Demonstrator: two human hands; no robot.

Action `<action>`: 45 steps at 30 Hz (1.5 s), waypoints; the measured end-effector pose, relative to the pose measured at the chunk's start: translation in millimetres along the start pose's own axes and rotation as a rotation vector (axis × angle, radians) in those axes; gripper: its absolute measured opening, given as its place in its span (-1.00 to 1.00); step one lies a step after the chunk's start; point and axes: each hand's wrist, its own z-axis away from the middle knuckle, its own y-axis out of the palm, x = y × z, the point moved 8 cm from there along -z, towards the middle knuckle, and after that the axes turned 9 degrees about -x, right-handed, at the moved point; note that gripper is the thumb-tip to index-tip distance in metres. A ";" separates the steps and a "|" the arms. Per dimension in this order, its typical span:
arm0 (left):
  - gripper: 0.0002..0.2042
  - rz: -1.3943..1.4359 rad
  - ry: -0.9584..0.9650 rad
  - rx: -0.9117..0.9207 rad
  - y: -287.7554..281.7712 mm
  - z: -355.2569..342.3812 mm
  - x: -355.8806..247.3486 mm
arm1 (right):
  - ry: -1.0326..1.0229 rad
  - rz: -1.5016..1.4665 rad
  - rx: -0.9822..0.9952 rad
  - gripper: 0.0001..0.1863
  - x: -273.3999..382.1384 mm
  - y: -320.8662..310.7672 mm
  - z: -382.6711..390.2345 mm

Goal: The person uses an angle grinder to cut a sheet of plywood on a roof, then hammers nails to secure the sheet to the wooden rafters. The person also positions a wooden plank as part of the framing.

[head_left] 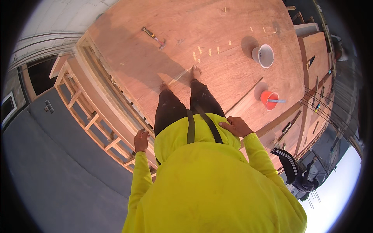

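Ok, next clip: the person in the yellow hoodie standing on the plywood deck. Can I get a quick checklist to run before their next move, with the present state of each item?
1. Left hand free: ok, it hangs by the hip and seems to hold nothing.
2. Right hand free: ok, it rests on the yellow hoodie at the waist.
3. Footing on the plywood deck: cannot tell, the feet look bare.
4. Hammer within reach: not ok, it lies far ahead on the deck.
5. Path ahead: not ok, small wood scraps lie just past the feet.
6. Buckets out of the way: ok, the white bucket and orange bucket stand off to the right.
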 end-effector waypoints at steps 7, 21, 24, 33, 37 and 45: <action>-0.55 -0.251 0.360 0.082 80.8 52.4 -101.3 | -0.120 -0.218 -0.070 -0.53 -18.4 8.8 15.9; -0.79 -0.865 0.493 0.579 53.6 142.8 -60.9 | -0.113 -0.474 0.114 -0.67 -13.6 63.5 134.2; -0.80 -0.858 0.321 0.698 75.5 144.3 -42.7 | -0.087 -0.279 0.284 -0.63 -41.3 79.8 120.8; -0.84 -0.661 0.674 0.290 303.5 -165.6 -70.0 | -0.026 -0.634 0.090 -0.88 -171.8 78.4 -201.1; -0.82 -0.629 0.947 -0.050 406.9 -322.6 -138.2 | -0.479 -0.144 -0.422 -0.83 -136.8 43.6 -445.1; -0.80 -0.569 1.181 -0.054 414.0 -427.2 -148.1 | -0.783 0.188 -0.894 -0.76 74.1 49.2 -738.2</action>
